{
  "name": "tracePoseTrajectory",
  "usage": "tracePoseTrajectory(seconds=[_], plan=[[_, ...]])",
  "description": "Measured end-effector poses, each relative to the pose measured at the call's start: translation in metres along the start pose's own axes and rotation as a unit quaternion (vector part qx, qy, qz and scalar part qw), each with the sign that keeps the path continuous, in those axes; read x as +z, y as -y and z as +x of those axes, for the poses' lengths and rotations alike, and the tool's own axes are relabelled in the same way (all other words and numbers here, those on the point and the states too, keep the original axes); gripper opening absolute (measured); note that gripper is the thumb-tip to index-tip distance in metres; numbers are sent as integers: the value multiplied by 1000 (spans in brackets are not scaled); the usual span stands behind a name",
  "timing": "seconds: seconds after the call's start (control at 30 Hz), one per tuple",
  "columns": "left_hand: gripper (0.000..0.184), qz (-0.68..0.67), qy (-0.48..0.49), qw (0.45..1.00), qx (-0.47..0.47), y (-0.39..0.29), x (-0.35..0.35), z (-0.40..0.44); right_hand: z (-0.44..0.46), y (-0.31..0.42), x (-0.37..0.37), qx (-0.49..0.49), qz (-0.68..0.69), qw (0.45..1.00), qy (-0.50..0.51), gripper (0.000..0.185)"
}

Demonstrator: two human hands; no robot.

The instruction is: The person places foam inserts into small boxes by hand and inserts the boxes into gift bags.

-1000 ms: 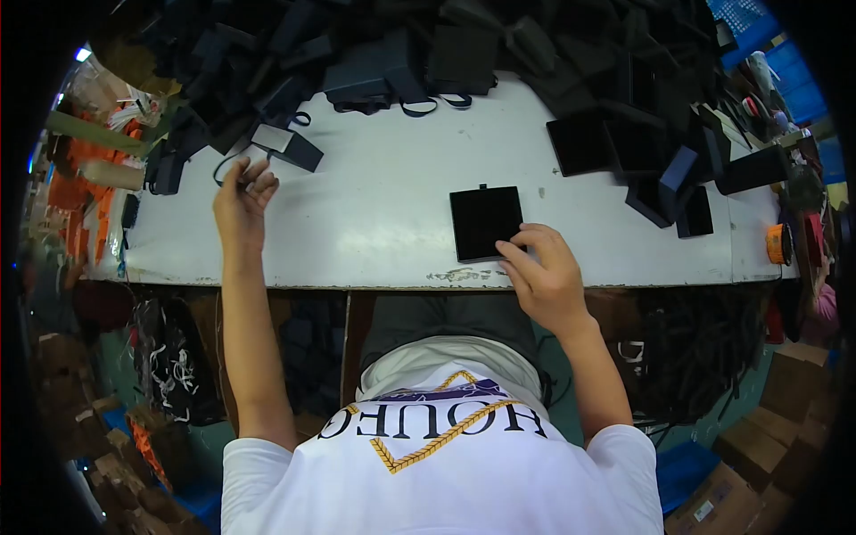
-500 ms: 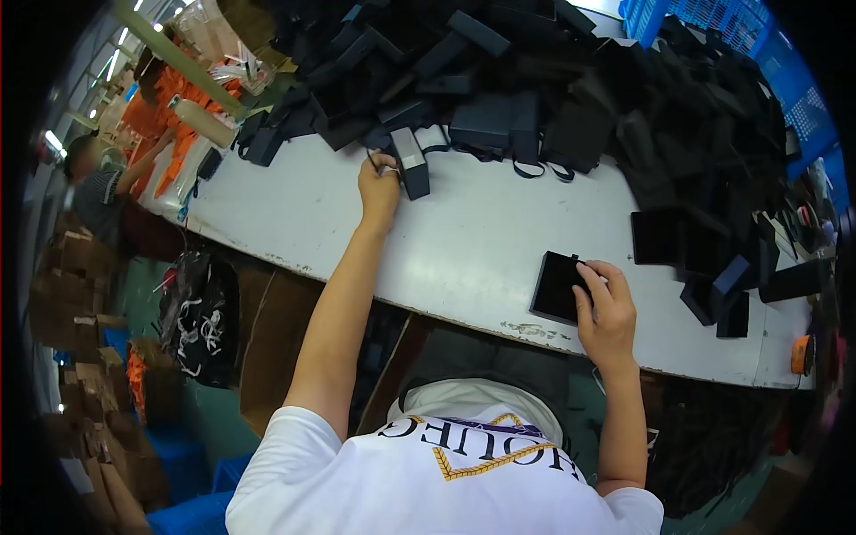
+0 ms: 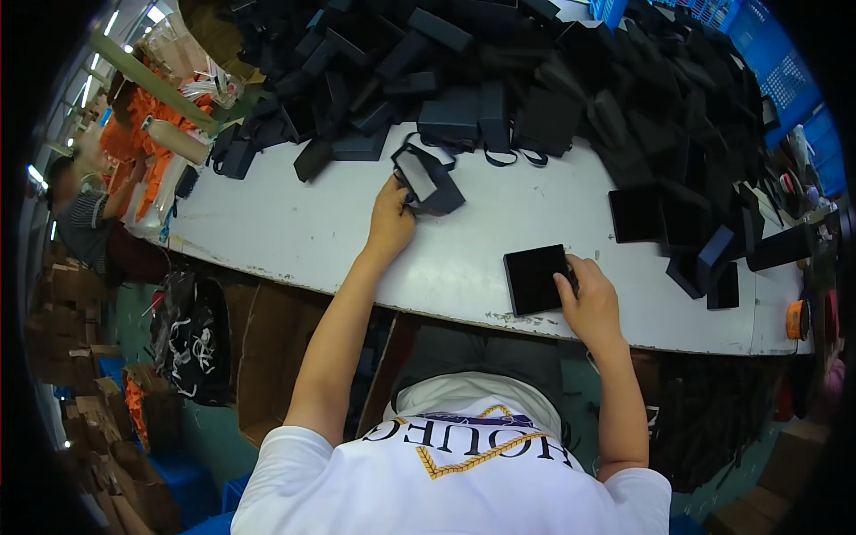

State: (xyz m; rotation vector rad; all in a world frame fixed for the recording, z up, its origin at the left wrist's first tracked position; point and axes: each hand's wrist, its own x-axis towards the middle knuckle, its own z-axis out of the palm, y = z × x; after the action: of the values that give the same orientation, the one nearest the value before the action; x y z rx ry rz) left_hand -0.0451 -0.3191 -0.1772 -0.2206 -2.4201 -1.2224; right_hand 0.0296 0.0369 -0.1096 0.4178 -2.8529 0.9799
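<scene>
My left hand (image 3: 390, 217) is closed on the near left edge of a dark navy box sleeve (image 3: 443, 198). A pale grey panel shows on the sleeve, which is tilted, and a dark ribbon loop rises behind it. Near the table's front edge, my right hand (image 3: 592, 301) grips the right side of a flat black box tray (image 3: 537, 283), its thumb over the rim and its other fingers behind. The tray's dark inside faces up. Both hands are above the white table (image 3: 339, 218), well apart from each other.
A large heap of dark boxes (image 3: 446, 120) covers the back of the table, some with ribbon loops. More black boxes (image 3: 637, 217) lie at the right, near an orange tape roll (image 3: 796, 319). Blue crates (image 3: 776, 67) stand behind. A co-worker (image 3: 85, 214) sits at far left.
My left hand has turned and tilted the sleeve, so more of its grey panel and ribbon shows. My right hand has shifted to the tray's right side, and the tray has turned slightly.
</scene>
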Motion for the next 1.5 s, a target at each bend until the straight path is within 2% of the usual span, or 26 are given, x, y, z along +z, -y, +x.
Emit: tracePoseTrajectory(seconds=[0.1, 0.23, 0.27, 0.37, 0.47, 0.57, 0.6, 0.7, 0.77, 0.9, 1.0, 1.1, 1.13, 1.2, 1.23, 1.33, 1.43, 1.5], plan=[[39, -121, -18, 978, -171, -43, 4, 10, -5, -6, 1, 0, 30, 999, -18, 23], [43, -189, -197, 951, -146, -62, 20, 23, -9, -9, 2, 5, 60, 998, -35, 18], [46, -173, -205, 954, -137, -68, 18, 23, -9, -9, 2, 7, 60, 998, -36, 18], [45, -61, -163, 984, -40, -82, 13, 22, -10, -10, 3, 13, 65, 997, -38, 18], [40, -83, -132, 987, -50, -68, 22, 31, -9, -10, 5, 12, 76, 996, -43, 17], [32, -33, -117, 989, -89, -67, 28, 39, -9, -11, 3, 10, 80, 995, -53, 16], [26, 22, -119, 992, -20, -73, 29, 41, -9, -12, 4, 11, 80, 995, -54, 16], [22, 77, -99, 992, 12, -66, 37, 41, -10, -12, 5, 7, 83, 995, -61, 16], [22, 58, -69, 995, -39, -57, 38, 39, -11, -12, 6, 8, 87, 994, -61, 16], [34, -8, -11, 997, -82, -59, 39, 33, -10, -11, 1, 9, 89, 995, -49, 18], [56, 157, 31, 987, -7, -84, 34, 33, -10, -10, -1, 2, 67, 997, -26, 20], [54, 127, 84, 986, -64, -91, 38, 45, -7, -4, -13, 33, 48, 997, 57, 22], [52, 112, 94, 988, -53, -91, 39, 45, -7, -2, -16, 50, 44, 993, 93, 23], [47, 81, 116, 989, -34, -88, 34, 43, -13, -4, -15, 38, 41, 998, 42, 26], [46, 109, 121, 987, 9, -92, 29, 39, -15, -5, -15, 33, 39, 999, 16, 28], [45, 186, 156, 964, 112, -114, 2, 6, -13, -5, -17, 95, 111, 982, -116, 33], [46, 205, 187, 952, 131, -130, -15, -25, 8, 2, -6, 102, 94, 971, -193, 35], [47, 184, 196, 959, 88, -134, -22, -46, 24, 5, 11, 86, 67, 975, -194, 38]])
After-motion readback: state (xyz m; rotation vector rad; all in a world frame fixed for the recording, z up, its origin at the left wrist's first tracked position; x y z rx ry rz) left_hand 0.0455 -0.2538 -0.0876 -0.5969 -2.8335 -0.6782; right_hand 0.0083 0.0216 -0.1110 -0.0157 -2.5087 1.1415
